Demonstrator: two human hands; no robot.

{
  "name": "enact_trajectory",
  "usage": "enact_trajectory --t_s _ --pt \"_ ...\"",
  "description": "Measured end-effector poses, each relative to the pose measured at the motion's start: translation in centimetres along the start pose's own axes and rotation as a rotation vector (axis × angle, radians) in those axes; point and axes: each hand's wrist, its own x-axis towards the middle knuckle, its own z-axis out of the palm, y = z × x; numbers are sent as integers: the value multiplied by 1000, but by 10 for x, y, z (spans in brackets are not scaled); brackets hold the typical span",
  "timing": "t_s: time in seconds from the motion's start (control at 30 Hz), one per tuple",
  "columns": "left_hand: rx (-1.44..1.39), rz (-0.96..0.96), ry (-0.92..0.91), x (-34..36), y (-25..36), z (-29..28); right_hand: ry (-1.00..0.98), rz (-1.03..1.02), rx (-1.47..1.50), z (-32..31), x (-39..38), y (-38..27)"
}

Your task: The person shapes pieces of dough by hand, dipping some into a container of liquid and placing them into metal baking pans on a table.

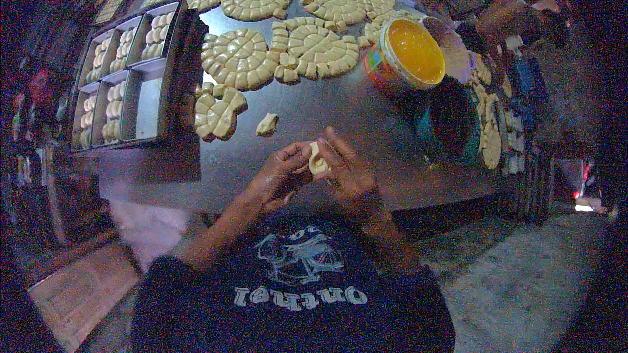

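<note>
over dark metal table [366,117], soft pale dough piece [318,160] in both hands' pinching grip

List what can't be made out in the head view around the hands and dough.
- Dough piece: mostly covered by the left hand and right hand; its shape is unclear.
- Each hand's grip: fingertips overlap, contact points hidden.
- Tray: far-left compartments dark and bent by the fisheye rim.
- Dark tub: contents lost in shadow.

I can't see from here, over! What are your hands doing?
Both hands, left and right, pinching one dough piece between them. Held above the metal table. Loose dough scrap just ahead, nothing blocking.
</note>
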Motion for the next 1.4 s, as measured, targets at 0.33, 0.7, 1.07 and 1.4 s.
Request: enact_trajectory --t_s 0.33,0.7,1.07,1.4 --pt "4 134 -78 2 8 15 159 497 216 -5 7 -15" --pt "467 308 123 2 4 19 204 406 377 18 -13 5" --pt "396 241 89 -7 10 14 150 22 73 17 -16 6" --pt "763 408 -2 -23 9 3 156 267 73 34 -35 0"
